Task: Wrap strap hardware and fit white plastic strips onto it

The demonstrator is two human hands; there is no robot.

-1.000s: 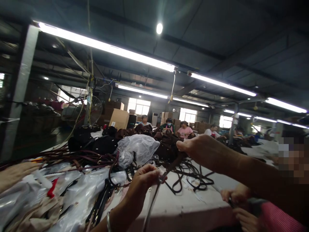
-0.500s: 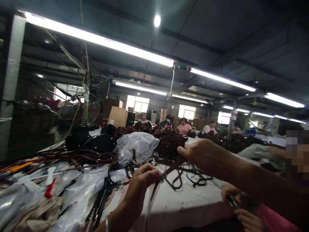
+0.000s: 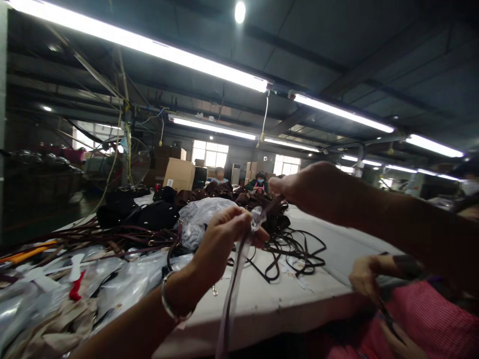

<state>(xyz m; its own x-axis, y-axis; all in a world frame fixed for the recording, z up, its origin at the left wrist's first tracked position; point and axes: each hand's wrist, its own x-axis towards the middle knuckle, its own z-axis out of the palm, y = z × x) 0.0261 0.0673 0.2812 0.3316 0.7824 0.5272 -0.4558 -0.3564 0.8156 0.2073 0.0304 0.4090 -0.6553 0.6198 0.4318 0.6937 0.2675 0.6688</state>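
Note:
My left hand [image 3: 224,232], with a bracelet on its wrist, pinches a dark strap [image 3: 232,294] sheathed in a clear plastic sleeve [image 3: 258,218]. From those fingers the sleeved strap hangs down past the table's front edge. Higher and to the right, my right hand [image 3: 309,189] is closed on the upper part of the same strap, which runs taut and slanting between both hands. Its fingertips are partly hidden. Beyond and below the hands, loose dark straps [image 3: 307,254] lie coiled on the table [image 3: 314,289].
Crumpled plastic bags [image 3: 130,274] and beige cloth [image 3: 71,324] cover the left side. Dark bags [image 3: 157,219] and a plastic-wrapped bundle [image 3: 202,212] are heaped behind. At right, a co-worker's hand [image 3: 364,276] holds a dark tool close to the table edge.
Both my hands have risen with the sleeved strap, the left also going a little right. The view has shifted, and the co-worker at right shows more of a pink garment.

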